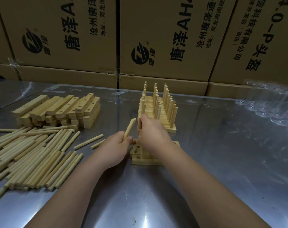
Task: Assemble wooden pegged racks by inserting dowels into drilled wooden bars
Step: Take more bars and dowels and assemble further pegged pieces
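My left hand grips a pair of dowels that point up and away. My right hand is closed on a single upright dowel, held above the drilled bars lying flat on the table under both hands. Just behind my right hand stands a row of finished pegged racks, packed one behind another with their dowels upright. The bars' middle and right parts are hidden by my right wrist.
A heap of loose dowels covers the table's left side. Behind it is a stack of drilled bars. Cardboard boxes wall off the back edge. Clear plastic wrap lies at the far right on the metal table.
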